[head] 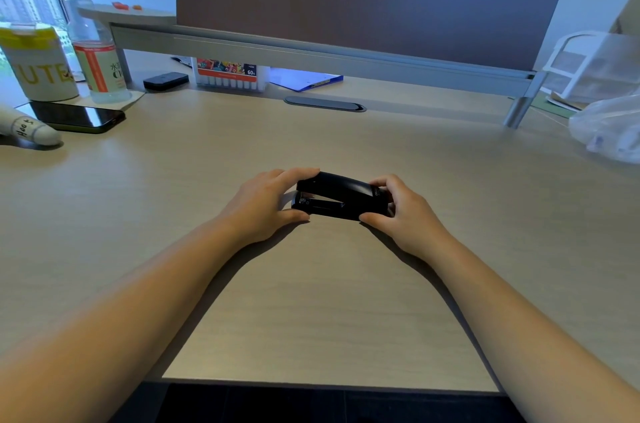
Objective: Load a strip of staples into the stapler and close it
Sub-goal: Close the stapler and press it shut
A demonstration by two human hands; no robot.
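Note:
A black stapler (341, 196) lies on the wooden desk (311, 301) in the middle of the view, its top arm down over the base. My left hand (263, 206) grips its left end, fingers over the top and thumb at the front. My right hand (401, 211) holds its right end the same way. No strip of staples is visible.
At the far left stand a paper cup (40, 64), a water bottle (95, 52), a phone (74, 116) and a white marker (33, 130). A marker box (230, 74), a blue clipboard (304, 79) and a small black case (166, 80) sit under the shelf. A plastic bag (609, 131) lies at right.

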